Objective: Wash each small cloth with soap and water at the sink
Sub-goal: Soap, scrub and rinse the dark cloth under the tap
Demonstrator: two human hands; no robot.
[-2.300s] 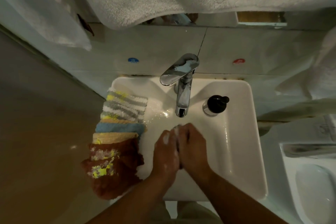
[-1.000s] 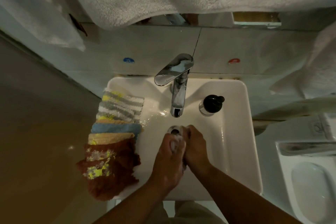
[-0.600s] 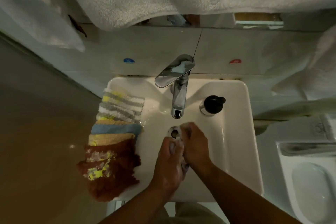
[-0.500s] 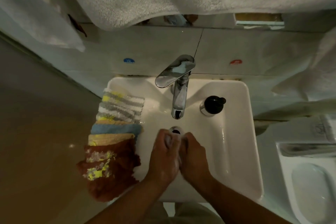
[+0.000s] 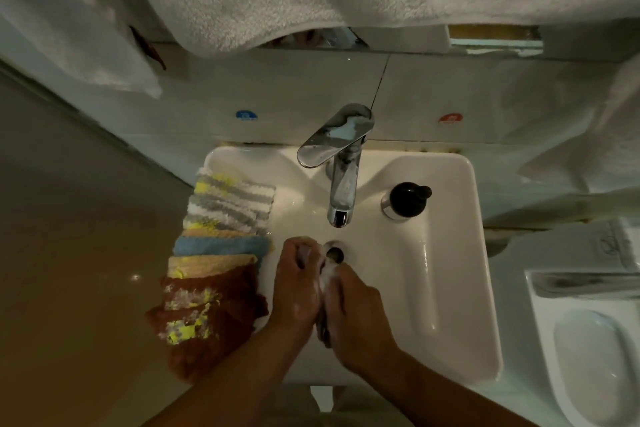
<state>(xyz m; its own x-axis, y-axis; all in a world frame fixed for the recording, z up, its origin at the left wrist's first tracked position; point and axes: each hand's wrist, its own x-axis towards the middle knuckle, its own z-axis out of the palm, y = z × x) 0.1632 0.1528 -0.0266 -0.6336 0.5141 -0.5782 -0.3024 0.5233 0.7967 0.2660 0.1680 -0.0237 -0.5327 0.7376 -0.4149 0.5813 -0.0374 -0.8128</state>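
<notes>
My L hand point(image 5: 297, 289) & R hand point(image 5: 358, 314): fingers curled round one soapy cloth point(image 5: 325, 276) over sink point(image 5: 450, 253). Advise: rub every face w/ lather, then rinse under tap point(image 5: 341, 198).

White sink point(image 5: 460, 288) w/ cloth stack point(image 5: 214, 253) on L rim, soap bottle point(image 5: 405, 199) R of tap point(image 5: 341, 184).

White sink point(image 5: 450, 288), chrome tap point(image 5: 343, 198), black-capped soap bottle point(image 5: 405, 199); far striped cloth point(image 5: 228, 201) grey-yellow-white, blue cloth point(image 5: 221, 246), near brown cloth point(image 5: 207, 322) yellow-flecked.
</notes>
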